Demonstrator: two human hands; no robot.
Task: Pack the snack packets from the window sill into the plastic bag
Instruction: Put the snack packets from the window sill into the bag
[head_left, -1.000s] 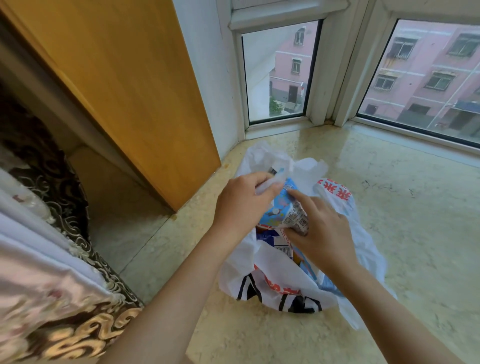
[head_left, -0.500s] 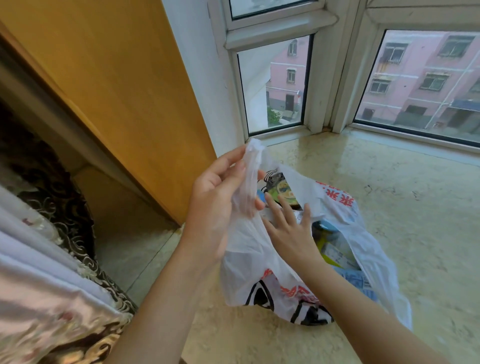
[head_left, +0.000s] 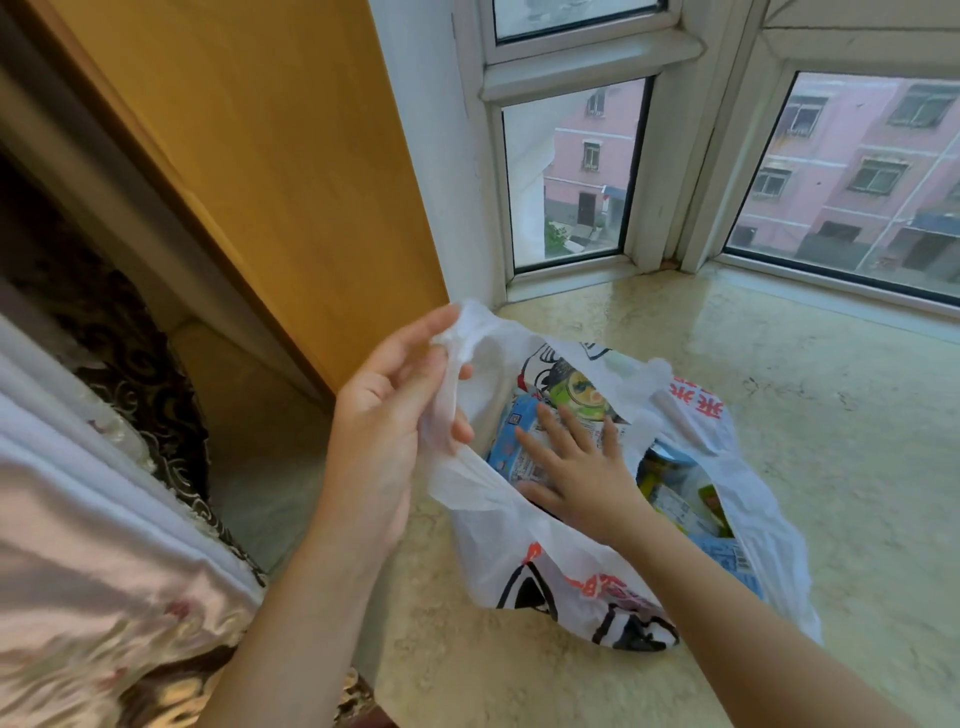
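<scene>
A white plastic bag with red and black print lies on the marble window sill. My left hand pinches the bag's left handle and lifts it, holding the mouth wide. My right hand is inside the bag, fingers spread flat on a blue snack packet. A green and black packet lies behind it, and yellow-green packets show at the right of the opening. A blue packet shows through the plastic.
An orange wooden panel stands at the left of the sill. White window frames close the back. Patterned curtains hang at the lower left.
My left hand raised the bag's handle and opened the mouth. My right hand let go of the blue packet it held, and now lies flat on it inside the bag.
</scene>
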